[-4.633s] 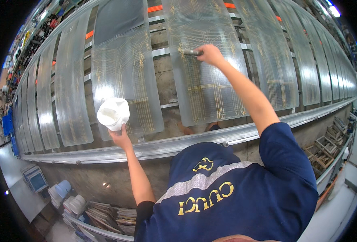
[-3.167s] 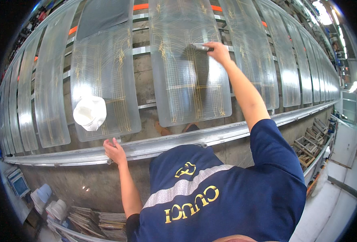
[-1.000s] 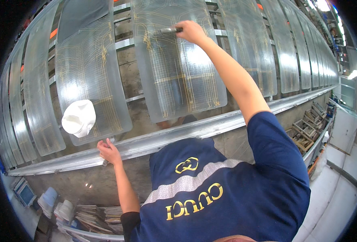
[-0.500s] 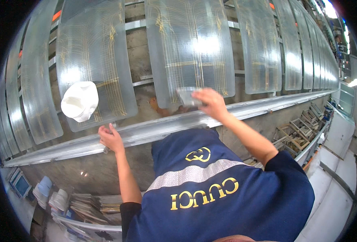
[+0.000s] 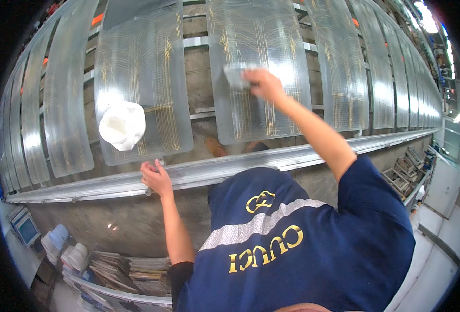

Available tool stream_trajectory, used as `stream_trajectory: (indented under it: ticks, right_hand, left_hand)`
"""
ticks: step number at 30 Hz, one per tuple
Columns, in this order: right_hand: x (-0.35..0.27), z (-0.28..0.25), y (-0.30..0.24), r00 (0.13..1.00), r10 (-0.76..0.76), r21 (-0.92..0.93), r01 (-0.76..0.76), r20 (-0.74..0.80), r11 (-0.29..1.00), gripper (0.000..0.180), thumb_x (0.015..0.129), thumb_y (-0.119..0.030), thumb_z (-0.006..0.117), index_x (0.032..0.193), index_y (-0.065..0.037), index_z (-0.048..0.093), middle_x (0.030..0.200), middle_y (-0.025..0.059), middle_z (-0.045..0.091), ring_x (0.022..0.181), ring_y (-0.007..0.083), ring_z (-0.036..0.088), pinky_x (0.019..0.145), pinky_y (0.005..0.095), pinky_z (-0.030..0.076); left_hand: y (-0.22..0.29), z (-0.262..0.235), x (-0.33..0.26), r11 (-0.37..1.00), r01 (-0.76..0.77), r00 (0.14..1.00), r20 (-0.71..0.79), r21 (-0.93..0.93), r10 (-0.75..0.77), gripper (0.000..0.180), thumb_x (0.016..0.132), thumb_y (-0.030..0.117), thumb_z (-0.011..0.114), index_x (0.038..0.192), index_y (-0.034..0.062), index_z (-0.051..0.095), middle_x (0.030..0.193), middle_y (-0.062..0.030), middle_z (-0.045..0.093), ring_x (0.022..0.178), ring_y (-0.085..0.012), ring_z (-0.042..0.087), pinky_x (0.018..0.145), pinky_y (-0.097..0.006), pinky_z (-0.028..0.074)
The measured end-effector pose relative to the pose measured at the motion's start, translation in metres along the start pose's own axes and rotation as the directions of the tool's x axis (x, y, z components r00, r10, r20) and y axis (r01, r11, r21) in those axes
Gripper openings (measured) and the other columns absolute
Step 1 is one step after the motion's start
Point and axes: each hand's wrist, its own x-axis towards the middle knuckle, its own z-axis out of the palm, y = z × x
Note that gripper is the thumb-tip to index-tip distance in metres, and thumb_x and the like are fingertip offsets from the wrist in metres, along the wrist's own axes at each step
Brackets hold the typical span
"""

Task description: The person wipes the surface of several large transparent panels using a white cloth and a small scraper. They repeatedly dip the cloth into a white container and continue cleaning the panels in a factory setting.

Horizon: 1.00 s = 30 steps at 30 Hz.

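Farther up from the near edge than half a second ago, the right hand [image 5: 266,85] is gripping a flat grey scraper [image 5: 235,76] over the gold-lined panel [image 5: 256,112]; blur is hiding whether the blade is touching. By the metal rail [image 5: 224,170], the left hand [image 5: 157,178] is holding nothing visible, its fingers loosely curled. Just above it, a white tub [image 5: 123,126] is standing unheld on the neighbouring panel [image 5: 149,78]. Uneven pressure or a tilting blade could be streaking or scratching the surface; a stray left-hand knock could be tipping the tub.
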Motion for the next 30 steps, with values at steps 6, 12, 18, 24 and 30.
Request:
stream_trajectory:
  ticks: [6,12,18,24,30]
  right_hand:
    - [-0.195,-0.015,-0.085,0.994,-0.015,0.054,0.009,0.104,0.999,0.072,0.056,-0.005,0.074,0.126,-0.023,0.068,0.129,0.0006,0.066,0.117,0.0249,0.062,0.098,0.0398,0.051]
    - [-0.198,-0.103,-0.002,0.937,0.327,0.234,-0.294,-0.119,0.927,0.041,0.072,-0.016,0.078,0.112,-0.008,0.071,0.105,0.0122,0.072,0.093,0.0285,0.07,0.083,0.037,0.055]
    - [-0.198,-0.224,0.238,0.918,0.384,0.011,-0.385,-0.1,0.923,0.043,0.075,-0.029,0.075,0.117,-0.017,0.072,0.101,0.0115,0.074,0.093,0.0311,0.07,0.083,0.0416,0.055]
    - [-0.13,-0.266,0.374,0.963,0.238,-0.246,-0.264,-0.131,0.933,0.041,0.077,-0.019,0.071,0.117,-0.016,0.07,0.102,0.0119,0.073,0.094,0.033,0.069,0.082,0.0419,0.054]
    - [-0.315,-0.195,0.317,0.976,0.024,-0.104,-0.047,-0.215,0.993,0.056,0.066,0.003,0.07,0.118,-0.018,0.072,0.123,0.0022,0.069,0.113,0.0241,0.065,0.1,0.0381,0.052]
  left_hand:
    - [-0.004,0.009,0.004,0.998,0.044,0.998,0.052,-0.046,-0.041,0.037,0.097,0.033,0.064,0.115,0.0019,0.055,0.089,-0.01,0.062,0.082,-0.0256,0.058,0.079,-0.043,0.044]
    - [-0.001,0.004,-0.026,0.985,0.049,0.981,-0.18,-0.167,-0.08,0.037,0.096,0.025,0.068,0.114,-0.0033,0.053,0.088,-0.0114,0.06,0.076,-0.0241,0.056,0.068,-0.038,0.047]
    - [0.061,0.003,-0.143,0.964,0.114,0.935,-0.303,-0.24,-0.186,0.035,0.097,0.019,0.067,0.116,-0.0037,0.047,0.082,-0.0083,0.053,0.071,-0.0195,0.05,0.065,-0.034,0.046]
    - [0.144,0.036,-0.297,0.954,0.207,0.975,-0.032,-0.219,-0.219,0.035,0.099,0.02,0.063,0.123,0.0019,0.046,0.081,-0.0074,0.049,0.072,-0.0217,0.05,0.067,-0.038,0.045]
    - [0.183,0.036,-0.391,0.913,0.404,0.896,0.224,-0.056,-0.383,0.036,0.095,0.013,0.063,0.123,0.002,0.043,0.078,-0.0082,0.049,0.068,-0.0241,0.052,0.068,-0.041,0.044]
